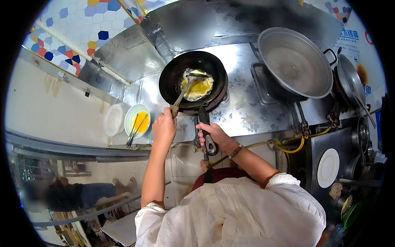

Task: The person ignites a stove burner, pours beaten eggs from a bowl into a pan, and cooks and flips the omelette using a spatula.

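Bright, even light; glare on the foil-lined stove wall (193,24); fisheye bending and black corners; lower-left edge blurred.

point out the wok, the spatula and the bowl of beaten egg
wok (170,78): head view, on the bare black inner wall left of the egg
spatula (184,91): head view, midway along its metal shaft
bowl of beaten egg (132,114): head view, on the pale rim at upper left
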Tool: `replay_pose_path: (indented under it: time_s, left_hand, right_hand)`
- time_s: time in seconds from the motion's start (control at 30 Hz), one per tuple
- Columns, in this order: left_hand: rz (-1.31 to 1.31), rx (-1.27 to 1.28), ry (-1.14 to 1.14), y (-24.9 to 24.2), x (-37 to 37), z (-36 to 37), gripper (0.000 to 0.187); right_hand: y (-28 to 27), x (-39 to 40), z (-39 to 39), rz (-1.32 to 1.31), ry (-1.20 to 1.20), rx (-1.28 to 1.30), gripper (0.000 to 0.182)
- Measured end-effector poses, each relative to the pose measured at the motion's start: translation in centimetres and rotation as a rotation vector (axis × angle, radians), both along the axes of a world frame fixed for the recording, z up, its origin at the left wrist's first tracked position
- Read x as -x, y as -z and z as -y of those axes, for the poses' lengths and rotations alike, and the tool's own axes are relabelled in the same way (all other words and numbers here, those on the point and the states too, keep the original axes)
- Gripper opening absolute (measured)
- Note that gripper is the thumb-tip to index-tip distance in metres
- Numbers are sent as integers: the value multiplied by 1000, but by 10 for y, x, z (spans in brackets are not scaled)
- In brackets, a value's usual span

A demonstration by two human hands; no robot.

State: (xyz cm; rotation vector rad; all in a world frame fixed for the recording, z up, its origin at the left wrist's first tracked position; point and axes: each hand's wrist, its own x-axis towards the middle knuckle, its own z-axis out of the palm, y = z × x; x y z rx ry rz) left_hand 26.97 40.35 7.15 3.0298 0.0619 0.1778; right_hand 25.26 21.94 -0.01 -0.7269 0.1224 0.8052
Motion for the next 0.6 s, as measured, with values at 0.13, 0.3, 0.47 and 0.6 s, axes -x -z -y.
replay_pose_path:
  time_s: [0.13, 0.3, 0.47, 0.6]
  left_hand:
    - [6, -11, 47, 13, -14, 1, 29]
    - [38, 42, 6, 8, -9, -1, 28]
    - [39, 37, -5, 12, -13, -9, 29]
    - [14, 29, -7, 20, -22, -6, 29]
  right_hand:
    - [-5, 1, 1, -17, 4, -17, 29]
    - [-5, 2, 3, -91, 38, -64, 25]
    - [-2, 4, 4, -121, 49, -72, 22]
    - [-12, 6, 3, -130, 48, -46, 21]
